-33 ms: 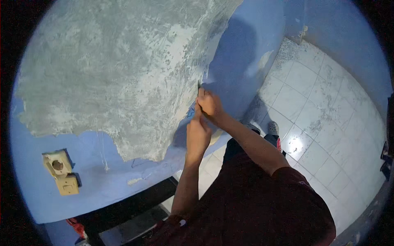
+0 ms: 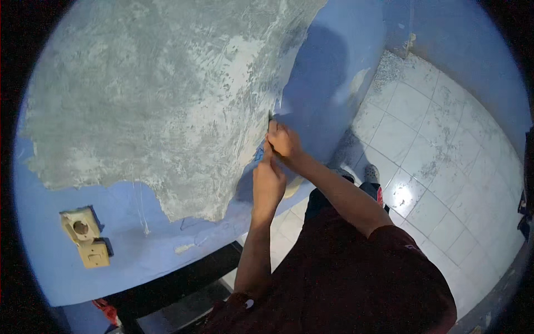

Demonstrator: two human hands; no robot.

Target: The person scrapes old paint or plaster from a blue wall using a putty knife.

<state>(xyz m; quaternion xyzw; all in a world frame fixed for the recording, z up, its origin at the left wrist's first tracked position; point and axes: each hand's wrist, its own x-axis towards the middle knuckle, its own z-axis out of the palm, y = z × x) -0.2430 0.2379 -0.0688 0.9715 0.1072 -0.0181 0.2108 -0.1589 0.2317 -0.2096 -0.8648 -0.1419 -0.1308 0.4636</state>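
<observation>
Across the left and centre of the frame, a blue wall point(image 2: 44, 250). Over its upper left, a broad grey plaster patch point(image 2: 139, 100) with ragged edges, streaked whitish toward its right side. Down the right, a white tiled floor point(image 2: 436, 217) with grey smudges, its tiles glossy at one bright spot. At bottom centre, a dark maroon shirt point(image 2: 356, 273). Right of the patch, a dark shadow point(image 2: 322, 67) on the blue paint. At lower left, a black piece of furniture point(image 2: 183, 273), only partly in view.

Near the centre, the left hand point(image 2: 268, 186), with forefinger stretched upward to meet the other hand and the remaining fingers curled in; cannot tell whether anything is gripped there. Just above and to the right, the right hand point(image 2: 285, 142), closed in a fist around a thin tool point(image 2: 270, 116), mostly hidden by the fingers, its tip out at the top, against the right edge of the patch.

At lower left, a yellowed socket point(image 2: 88, 216), directly above a yellowed switch point(image 2: 94, 254). Right of centre, a grey perforated clog point(image 2: 372, 173) on the tiles. Just left of the meeting fingers, a small blue mark point(image 2: 258, 154).
</observation>
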